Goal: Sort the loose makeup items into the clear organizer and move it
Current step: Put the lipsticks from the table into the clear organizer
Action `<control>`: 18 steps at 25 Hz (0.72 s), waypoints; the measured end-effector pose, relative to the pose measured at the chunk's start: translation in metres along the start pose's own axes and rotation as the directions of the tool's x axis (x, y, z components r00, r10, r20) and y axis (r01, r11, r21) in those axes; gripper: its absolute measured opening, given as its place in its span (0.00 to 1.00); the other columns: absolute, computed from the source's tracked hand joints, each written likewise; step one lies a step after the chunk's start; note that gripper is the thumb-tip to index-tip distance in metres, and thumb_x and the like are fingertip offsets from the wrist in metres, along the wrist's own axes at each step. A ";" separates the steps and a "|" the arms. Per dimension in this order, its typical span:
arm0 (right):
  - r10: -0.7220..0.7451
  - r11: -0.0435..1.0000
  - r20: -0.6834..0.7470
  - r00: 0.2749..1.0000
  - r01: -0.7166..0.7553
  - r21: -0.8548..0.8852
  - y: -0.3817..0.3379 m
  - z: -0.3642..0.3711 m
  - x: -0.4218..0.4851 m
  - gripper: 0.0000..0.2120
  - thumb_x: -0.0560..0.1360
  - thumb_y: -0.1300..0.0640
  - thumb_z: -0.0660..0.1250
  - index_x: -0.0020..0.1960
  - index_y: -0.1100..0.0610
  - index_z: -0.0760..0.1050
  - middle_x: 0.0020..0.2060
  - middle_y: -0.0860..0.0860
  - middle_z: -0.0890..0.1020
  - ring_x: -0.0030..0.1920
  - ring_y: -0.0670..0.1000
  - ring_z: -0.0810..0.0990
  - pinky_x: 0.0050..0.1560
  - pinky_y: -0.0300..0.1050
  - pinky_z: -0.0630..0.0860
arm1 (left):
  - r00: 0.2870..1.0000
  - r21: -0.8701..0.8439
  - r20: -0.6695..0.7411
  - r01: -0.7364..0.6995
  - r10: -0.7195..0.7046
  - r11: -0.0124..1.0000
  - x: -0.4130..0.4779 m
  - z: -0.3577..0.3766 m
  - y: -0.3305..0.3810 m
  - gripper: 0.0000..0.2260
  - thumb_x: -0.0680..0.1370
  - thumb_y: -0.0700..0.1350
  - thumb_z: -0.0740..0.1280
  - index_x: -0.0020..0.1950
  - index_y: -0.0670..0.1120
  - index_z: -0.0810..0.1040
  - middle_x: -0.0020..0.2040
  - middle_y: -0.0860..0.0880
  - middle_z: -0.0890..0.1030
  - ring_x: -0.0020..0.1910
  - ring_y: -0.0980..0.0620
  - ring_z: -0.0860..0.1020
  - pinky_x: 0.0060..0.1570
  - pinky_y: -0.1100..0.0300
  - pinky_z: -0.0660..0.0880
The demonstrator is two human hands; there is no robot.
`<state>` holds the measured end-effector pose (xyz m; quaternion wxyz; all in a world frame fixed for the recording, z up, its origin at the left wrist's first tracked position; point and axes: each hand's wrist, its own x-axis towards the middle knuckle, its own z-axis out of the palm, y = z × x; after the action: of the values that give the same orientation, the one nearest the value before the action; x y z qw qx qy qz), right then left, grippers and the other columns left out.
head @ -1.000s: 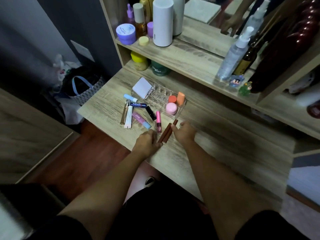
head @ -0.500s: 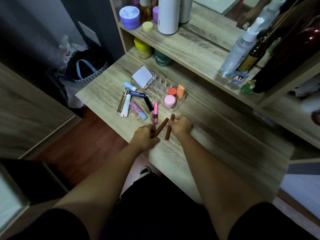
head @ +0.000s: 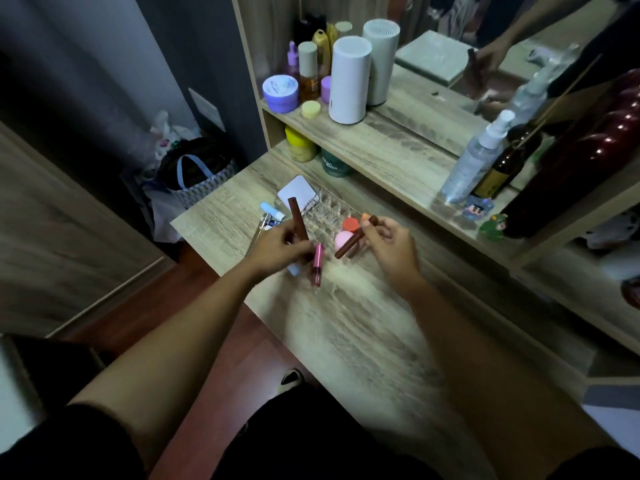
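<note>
My left hand (head: 280, 245) grips a brown lip tube (head: 298, 218), held nearly upright just left of the clear organizer (head: 327, 211). My right hand (head: 391, 242) holds a second brown tube (head: 355, 239) slanted over the organizer's near end. Inside the organizer sit a pink sponge (head: 342, 240), a red-orange pot (head: 349, 224) and an orange sponge, partly hidden. A white compact (head: 298, 192) leans at its far end. A pink lip gloss (head: 317, 265) lies on the desk below my left hand. Several other tubes (head: 272, 211) lie further left, mostly covered by that hand.
The wooden desk (head: 363, 323) runs to the right. A shelf above carries a white cylinder (head: 349, 79), jars, a spray bottle (head: 476, 157) and a dark bottle; a mirror stands behind. A yellow jar and a green jar sit under the shelf. A bag (head: 194, 174) rests on the floor, left.
Both hands have lifted a brown tube each off the desk and carried them up toward the organizer. The left tube has swung upright.
</note>
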<state>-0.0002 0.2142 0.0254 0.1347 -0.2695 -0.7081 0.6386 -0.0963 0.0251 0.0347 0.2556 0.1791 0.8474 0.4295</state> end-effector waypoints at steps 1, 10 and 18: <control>-0.024 1.000 -0.019 1.000 0.023 -0.009 -0.009 0.001 0.009 0.10 0.77 0.61 0.65 0.56 0.65 0.77 0.43 0.56 0.84 0.36 0.42 0.82 0.37 0.27 0.77 | 1.000 -0.029 -0.017 0.000 -0.001 1.000 0.011 -0.008 0.008 0.04 0.71 0.45 0.69 0.38 0.52 0.76 0.38 0.44 0.82 0.39 0.46 0.81 0.43 0.53 0.77; -0.139 0.981 -0.057 0.989 0.130 -0.147 -0.031 0.043 0.079 0.12 0.75 0.64 0.67 0.57 0.56 0.77 0.45 0.49 0.81 0.44 0.45 0.81 0.53 0.48 0.81 | 0.998 -0.318 -0.035 0.046 -0.060 0.947 0.108 -0.038 0.022 0.07 0.72 0.38 0.66 0.38 0.50 0.76 0.39 0.44 0.81 0.38 0.48 0.79 0.44 0.56 0.77; -0.173 0.940 -0.058 0.983 0.147 -0.309 -0.004 0.058 0.101 0.12 0.73 0.66 0.69 0.55 0.58 0.79 0.40 0.45 0.80 0.36 0.27 0.76 0.37 0.18 0.72 | 0.998 -0.019 0.022 0.060 -0.060 0.998 0.157 -0.027 0.015 0.10 0.74 0.45 0.64 0.48 0.40 0.79 0.49 0.38 0.84 0.47 0.42 0.82 0.55 0.50 0.79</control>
<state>-0.1151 0.2214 0.0052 0.1732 -0.2551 -0.8110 0.4972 -0.2375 0.0983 0.0169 0.2791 0.1554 0.8454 0.4281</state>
